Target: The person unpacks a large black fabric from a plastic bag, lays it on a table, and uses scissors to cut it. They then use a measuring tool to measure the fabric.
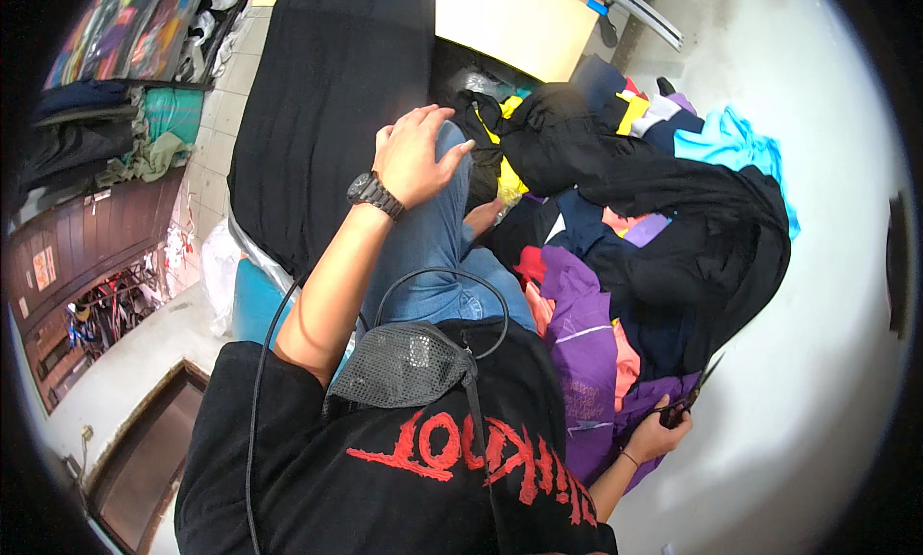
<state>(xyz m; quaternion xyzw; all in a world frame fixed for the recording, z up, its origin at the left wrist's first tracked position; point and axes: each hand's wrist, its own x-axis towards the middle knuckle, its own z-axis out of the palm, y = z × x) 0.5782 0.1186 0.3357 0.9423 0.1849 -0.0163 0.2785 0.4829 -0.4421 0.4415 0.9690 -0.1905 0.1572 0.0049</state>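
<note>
My left hand (415, 153), with a dark watch on its wrist, rests palm down on my raised knee. Its fingers lie stretched out over the blue jeans (413, 252), the thumb apart, and it holds nothing. Low on the right, my right hand (654, 433) is closed around dark-handled scissors (688, 403) whose blades point up and away. Purple fabric (582, 348) lies beside that hand. Past it spreads a heap of cloth, with black fabric (707, 252) on top and red, salmon and yellow pieces showing between.
A long black cloth (332, 113) hangs ahead on the left, beside a pale yellow board (510, 26). Light blue fabric (735, 151) lies against the white wall (827, 363) at right. Folded textiles (87, 137) fill a shelf at far left. A cable crosses my lap.
</note>
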